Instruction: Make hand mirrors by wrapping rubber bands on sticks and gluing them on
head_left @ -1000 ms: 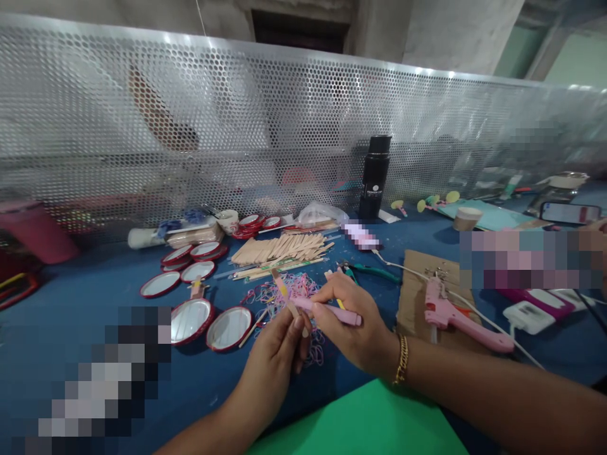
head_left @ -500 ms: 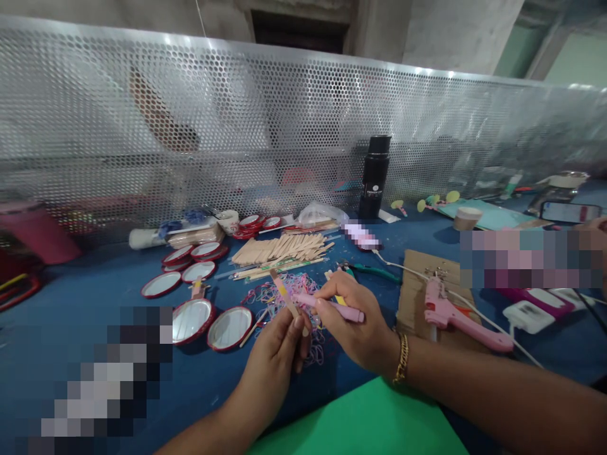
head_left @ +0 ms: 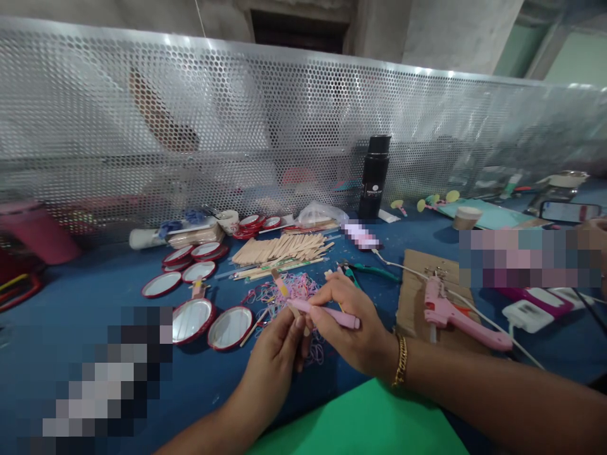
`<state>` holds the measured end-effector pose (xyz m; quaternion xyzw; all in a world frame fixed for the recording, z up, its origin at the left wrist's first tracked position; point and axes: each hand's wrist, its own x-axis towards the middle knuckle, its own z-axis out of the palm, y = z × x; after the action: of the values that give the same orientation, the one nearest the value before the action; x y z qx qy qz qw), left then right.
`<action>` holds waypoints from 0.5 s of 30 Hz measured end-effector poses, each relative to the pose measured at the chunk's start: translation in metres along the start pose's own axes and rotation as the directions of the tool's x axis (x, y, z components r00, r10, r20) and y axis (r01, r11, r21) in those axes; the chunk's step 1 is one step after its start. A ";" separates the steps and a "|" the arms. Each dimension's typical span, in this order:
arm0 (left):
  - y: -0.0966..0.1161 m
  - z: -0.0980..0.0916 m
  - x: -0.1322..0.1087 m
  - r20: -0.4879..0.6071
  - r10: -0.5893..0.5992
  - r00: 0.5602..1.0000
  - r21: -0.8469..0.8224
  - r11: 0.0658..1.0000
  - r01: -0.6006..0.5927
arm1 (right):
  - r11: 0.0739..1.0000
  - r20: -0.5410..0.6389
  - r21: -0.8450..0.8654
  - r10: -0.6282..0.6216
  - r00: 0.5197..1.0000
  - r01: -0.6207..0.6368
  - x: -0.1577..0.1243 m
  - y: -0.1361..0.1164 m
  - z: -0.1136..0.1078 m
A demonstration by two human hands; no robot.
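My left hand (head_left: 277, 351) pinches a wooden craft stick (head_left: 282, 289) that points up and away, with a yellow mark near its tip. My right hand (head_left: 348, 325) grips a pink pen-like tool (head_left: 327, 313), its tip resting on the stick just above my left fingers. Both hands hover over a heap of coloured rubber bands (head_left: 284, 291) on the blue table (head_left: 95, 297). A gold bracelet sits on my right wrist.
Several round red-rimmed mirrors (head_left: 192, 319) lie to the left, a pile of wooden sticks (head_left: 279, 248) behind. A pink glue gun (head_left: 450, 313) rests on cardboard at right, near green-handled pliers (head_left: 374, 272), a black bottle (head_left: 374, 177) and a perforated metal screen (head_left: 237, 126). Green paper (head_left: 360, 423) lies in front.
The pink tool's tip has shifted slightly along the stick; my hands stay in the same place.
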<state>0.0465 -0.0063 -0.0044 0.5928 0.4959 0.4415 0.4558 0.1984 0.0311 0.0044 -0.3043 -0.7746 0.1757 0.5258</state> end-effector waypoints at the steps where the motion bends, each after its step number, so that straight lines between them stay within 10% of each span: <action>1: 0.000 0.000 0.000 -0.002 -0.002 1.000 -0.001 1.000 0.002 | 1.000 0.008 -0.003 0.000 1.000 0.000 0.000 0.000 0.000; 15: -0.002 0.000 0.001 -0.007 -0.003 1.000 -0.002 1.000 0.003 | 0.999 -0.025 0.001 0.032 0.999 -0.032 0.001 0.000 -0.001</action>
<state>0.0467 -0.0053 -0.0060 0.5899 0.4979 0.4433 0.4556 0.1991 0.0319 0.0049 -0.3185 -0.7630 0.1805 0.5327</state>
